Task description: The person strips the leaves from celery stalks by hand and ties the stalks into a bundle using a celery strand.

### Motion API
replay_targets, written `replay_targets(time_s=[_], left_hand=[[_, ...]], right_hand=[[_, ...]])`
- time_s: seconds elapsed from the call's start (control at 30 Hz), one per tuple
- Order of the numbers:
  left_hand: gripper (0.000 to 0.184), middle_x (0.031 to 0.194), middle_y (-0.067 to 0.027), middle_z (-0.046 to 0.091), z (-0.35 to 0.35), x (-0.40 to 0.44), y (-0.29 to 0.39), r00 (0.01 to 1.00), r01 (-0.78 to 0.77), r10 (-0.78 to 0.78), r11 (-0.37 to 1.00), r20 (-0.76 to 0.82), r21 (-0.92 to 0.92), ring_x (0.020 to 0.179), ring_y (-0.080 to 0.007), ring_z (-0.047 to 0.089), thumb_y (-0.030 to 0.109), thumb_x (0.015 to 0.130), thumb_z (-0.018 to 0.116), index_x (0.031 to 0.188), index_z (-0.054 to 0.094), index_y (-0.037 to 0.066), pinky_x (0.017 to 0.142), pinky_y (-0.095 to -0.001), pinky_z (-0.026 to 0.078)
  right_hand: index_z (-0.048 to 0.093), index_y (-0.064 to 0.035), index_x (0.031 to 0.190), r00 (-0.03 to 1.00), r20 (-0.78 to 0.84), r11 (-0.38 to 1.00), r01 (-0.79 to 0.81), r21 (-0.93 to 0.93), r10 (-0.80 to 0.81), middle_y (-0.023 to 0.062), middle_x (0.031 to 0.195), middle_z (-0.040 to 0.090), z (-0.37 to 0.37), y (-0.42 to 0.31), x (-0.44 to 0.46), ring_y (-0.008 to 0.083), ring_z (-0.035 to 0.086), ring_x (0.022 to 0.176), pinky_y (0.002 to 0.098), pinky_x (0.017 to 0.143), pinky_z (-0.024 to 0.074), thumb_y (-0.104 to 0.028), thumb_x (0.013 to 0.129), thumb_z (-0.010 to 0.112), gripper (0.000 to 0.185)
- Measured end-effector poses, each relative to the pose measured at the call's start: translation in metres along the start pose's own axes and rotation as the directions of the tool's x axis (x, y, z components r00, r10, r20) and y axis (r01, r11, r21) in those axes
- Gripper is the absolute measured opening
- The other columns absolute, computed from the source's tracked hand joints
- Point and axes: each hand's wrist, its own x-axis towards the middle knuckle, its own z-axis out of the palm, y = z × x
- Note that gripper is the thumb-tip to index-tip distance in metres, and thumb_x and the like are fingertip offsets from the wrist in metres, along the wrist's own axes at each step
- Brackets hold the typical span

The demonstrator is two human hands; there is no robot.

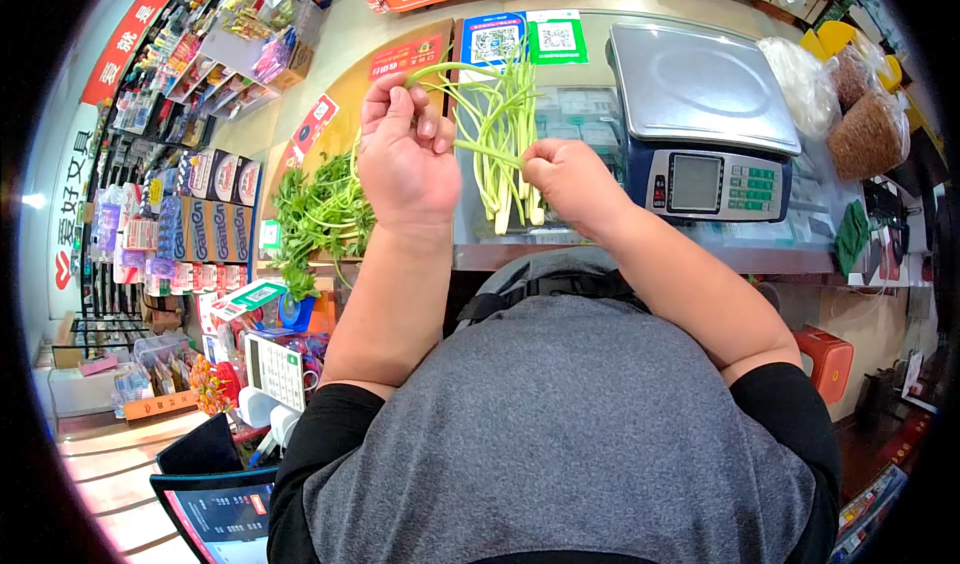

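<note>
My left hand (408, 159) is palm up with its fingers curled and the thumb pressed in, and a thin green celery stalk shows at its fingertips. My right hand (575, 186) pinches the end of another length of celery stalk (487, 152), which points toward my left hand. Beneath and between both hands, a bundle of trimmed celery stalks (512, 114) lies on the glass counter, pale ends toward me. To the left of my left wrist sits a heap of celery leaves (325, 209), partly hidden by the forearm.
A digital scale (705, 94) stands right of the stalks, with plastic bags (800, 84) and a brown mesh-like bundle (868, 136) beyond it. QR-code cards (557, 37) lie at the counter's far side. Shelves of goods (215, 204) and a calculator (275, 371) are at left.
</note>
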Motion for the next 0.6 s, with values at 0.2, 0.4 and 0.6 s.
replay_targets(time_s=[0.2, 0.4, 0.6], left_hand=[[0.008, 0.081, -0.0015, 0.053, 0.007, -0.002, -0.015, 0.997, 0.006, -0.012, 0.996, -0.075, -0.09, 0.059, -0.0107, 0.042, 0.013, 0.099, 0.046, 0.102, 0.054, 0.013, 0.051, -0.0256, 0.035], [0.013, 0.08, -0.0019, 0.052, 0.014, -0.002, -0.027, 0.991, 0.065, -0.082, 0.985, -0.107, -0.161, 0.059, -0.0119, 0.039, 0.016, 0.101, 0.041, 0.102, 0.054, 0.014, 0.052, -0.0269, 0.033], [0.016, 0.074, -0.0005, 0.05, 0.023, 0.007, -0.04, 0.976, 0.159, -0.186, 0.964, -0.114, -0.215, 0.058, -0.0121, 0.039, 0.018, 0.102, 0.038, 0.1, 0.054, 0.015, 0.05, -0.0268, 0.032]], right_hand=[[0.056, -0.0105, 0.076, 0.966, -0.032, 0.821, -0.199, 0.535, 0.255, -0.0029, 0.065, 0.045, -0.006, 0.001, -0.004, 0.0095, 0.037, 0.054, 0.0271, 0.047, 0.0282, -0.018, 0.086, 0.053, 0.012], [0.052, -0.0128, 0.079, 0.958, 0.139, 0.492, -0.25, 0.834, 0.252, -0.0037, 0.066, 0.042, -0.035, -0.012, -0.023, 0.0079, 0.033, 0.055, 0.0236, 0.047, 0.0275, -0.019, 0.086, 0.049, 0.01], [0.05, -0.0125, 0.081, 0.971, 0.198, 0.411, -0.236, 0.88, 0.135, -0.005, 0.065, 0.039, -0.049, -0.022, -0.051, 0.0066, 0.029, 0.052, 0.0208, 0.045, 0.0261, -0.02, 0.089, 0.044, 0.012]])
